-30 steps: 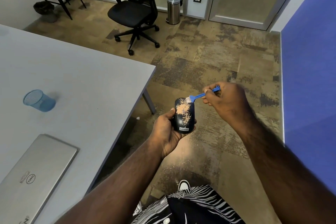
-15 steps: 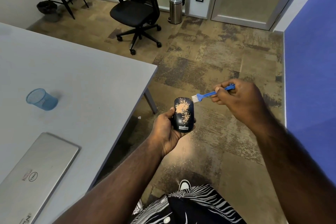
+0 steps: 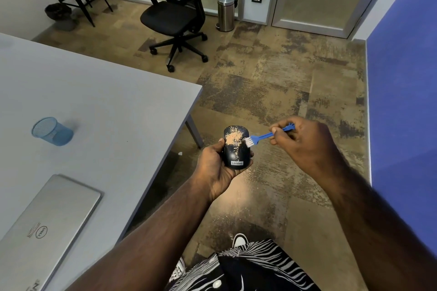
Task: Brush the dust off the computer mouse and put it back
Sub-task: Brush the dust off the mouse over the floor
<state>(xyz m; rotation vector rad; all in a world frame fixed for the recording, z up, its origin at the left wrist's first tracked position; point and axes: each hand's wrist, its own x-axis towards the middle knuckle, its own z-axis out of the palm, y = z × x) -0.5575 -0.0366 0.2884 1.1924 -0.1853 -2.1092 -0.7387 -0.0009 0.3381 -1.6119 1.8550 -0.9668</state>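
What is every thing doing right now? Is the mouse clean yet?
Mouse: still dusty on top, held up in the left hand.
Brush: pinched in the right hand, bristles at the mouse's right edge.
Laptop: closed, flat on the table.
Blue cup: standing on the table, nothing seen inside.
Bin: lid shut.
Chair: nobody in it.

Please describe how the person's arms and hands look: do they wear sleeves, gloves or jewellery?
Both forearms are bare, with no sleeves in view. The left hand and the right hand have no gloves, and no rings, watch or bracelet are visible. The fingernails look short and plain.
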